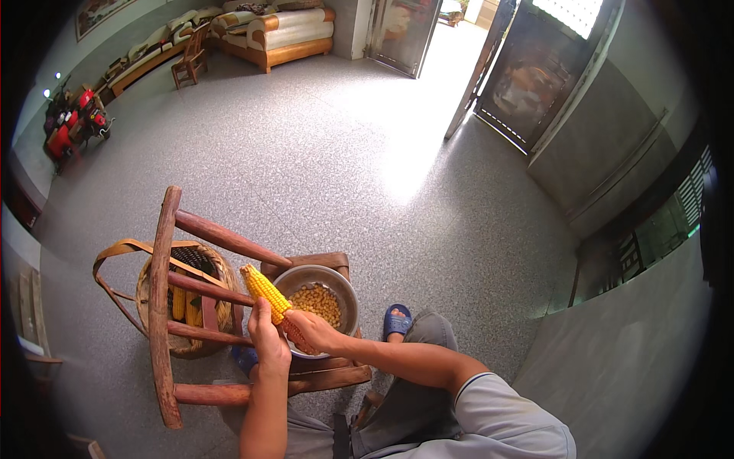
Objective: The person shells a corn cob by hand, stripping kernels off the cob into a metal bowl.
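A yellow ear of corn (265,290) is held aslant above a metal bowl (351,287); its lower end shows a reddish, bare cob. My left hand (268,338) grips the ear from the near left side. My right hand (312,331) is closed around its lower part, fingers at the edge of the yellow kernels. Loose corn kernels (318,304) lie in the bowl, which rests on a wooden chair (330,261). Left of the bowl, behind the chair's back rails, a woven basket (226,264) with a strap handle holds several ears of corn (179,303).
The chair's wooden back (163,310) stands between the basket and my hands. My knees and blue sandals (397,322) are close around the chair. Farther off are a red motor scooter (71,129), a small wooden chair (190,60), a sofa (292,34) and an open metal door (527,86).
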Demonstrator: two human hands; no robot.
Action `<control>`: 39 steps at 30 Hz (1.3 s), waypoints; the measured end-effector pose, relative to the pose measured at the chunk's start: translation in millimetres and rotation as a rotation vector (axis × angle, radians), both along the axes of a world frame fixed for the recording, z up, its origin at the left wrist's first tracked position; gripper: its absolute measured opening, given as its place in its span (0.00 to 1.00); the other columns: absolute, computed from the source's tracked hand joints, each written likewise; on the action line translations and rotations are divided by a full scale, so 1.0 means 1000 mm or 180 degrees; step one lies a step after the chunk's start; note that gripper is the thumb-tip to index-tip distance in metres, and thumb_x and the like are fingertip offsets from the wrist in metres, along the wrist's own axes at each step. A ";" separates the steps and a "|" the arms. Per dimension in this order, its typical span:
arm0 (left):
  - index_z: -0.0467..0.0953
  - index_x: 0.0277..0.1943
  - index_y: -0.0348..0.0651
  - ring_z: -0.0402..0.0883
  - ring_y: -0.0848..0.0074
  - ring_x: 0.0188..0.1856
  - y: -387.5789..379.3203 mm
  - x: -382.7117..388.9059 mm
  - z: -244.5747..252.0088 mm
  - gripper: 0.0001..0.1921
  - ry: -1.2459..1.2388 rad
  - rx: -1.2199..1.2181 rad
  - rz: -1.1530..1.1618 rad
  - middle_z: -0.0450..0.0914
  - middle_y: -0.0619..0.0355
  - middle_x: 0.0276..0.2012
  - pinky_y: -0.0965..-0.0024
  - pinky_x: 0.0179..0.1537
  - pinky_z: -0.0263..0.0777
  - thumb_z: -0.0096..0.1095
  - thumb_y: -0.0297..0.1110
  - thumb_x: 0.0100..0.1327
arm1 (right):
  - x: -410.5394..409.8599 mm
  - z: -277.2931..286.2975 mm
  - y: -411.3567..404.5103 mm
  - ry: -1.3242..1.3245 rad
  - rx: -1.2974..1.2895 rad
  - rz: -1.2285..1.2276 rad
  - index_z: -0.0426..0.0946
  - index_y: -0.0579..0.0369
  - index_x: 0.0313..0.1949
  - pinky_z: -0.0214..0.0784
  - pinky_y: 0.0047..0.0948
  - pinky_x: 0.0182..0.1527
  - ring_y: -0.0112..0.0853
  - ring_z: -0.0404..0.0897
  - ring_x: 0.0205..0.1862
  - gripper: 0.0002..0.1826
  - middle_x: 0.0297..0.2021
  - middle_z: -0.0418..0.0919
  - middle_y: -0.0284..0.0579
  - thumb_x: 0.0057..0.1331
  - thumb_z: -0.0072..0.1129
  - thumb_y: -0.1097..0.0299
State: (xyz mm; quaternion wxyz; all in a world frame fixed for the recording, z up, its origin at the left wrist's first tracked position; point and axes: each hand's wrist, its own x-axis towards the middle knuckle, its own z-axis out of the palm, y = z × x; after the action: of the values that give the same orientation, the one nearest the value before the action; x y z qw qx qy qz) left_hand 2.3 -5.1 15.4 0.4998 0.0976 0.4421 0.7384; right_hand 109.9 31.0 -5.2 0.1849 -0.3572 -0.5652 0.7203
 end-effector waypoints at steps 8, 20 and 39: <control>0.69 0.46 0.35 0.75 0.71 0.37 0.001 0.000 0.001 0.15 0.0230 -0.0065 0.0067 0.74 0.55 0.36 0.70 0.41 0.70 0.49 0.39 0.66 | -0.003 0.011 -0.005 0.0516 -0.0325 -0.0010 0.69 0.61 0.40 0.61 0.19 0.26 0.19 0.67 0.25 0.22 0.25 0.70 0.35 0.70 0.36 0.52; 0.70 0.45 0.35 0.74 0.74 0.37 0.000 0.001 0.001 0.13 0.0205 -0.0051 0.0072 0.74 0.57 0.36 0.72 0.41 0.69 0.49 0.36 0.66 | -0.003 0.016 -0.011 0.0529 -0.0464 -0.0200 0.68 0.57 0.37 0.59 0.19 0.20 0.20 0.65 0.19 0.20 0.22 0.68 0.35 0.70 0.33 0.53; 0.71 0.44 0.34 0.75 0.74 0.35 0.005 0.000 -0.007 0.13 0.0317 0.0002 0.0104 0.75 0.56 0.35 0.72 0.40 0.70 0.46 0.36 0.67 | 0.000 0.010 -0.009 0.0579 -0.0084 -0.0276 0.69 0.61 0.40 0.61 0.20 0.30 0.21 0.68 0.28 0.19 0.29 0.71 0.35 0.71 0.34 0.57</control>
State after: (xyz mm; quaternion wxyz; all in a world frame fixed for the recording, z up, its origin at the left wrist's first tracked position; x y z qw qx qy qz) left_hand 2.4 -0.1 8.7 0.4651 0.1272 0.4677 0.7408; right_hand 109.8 22.3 4.3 0.2618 -0.3169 -0.5205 0.7484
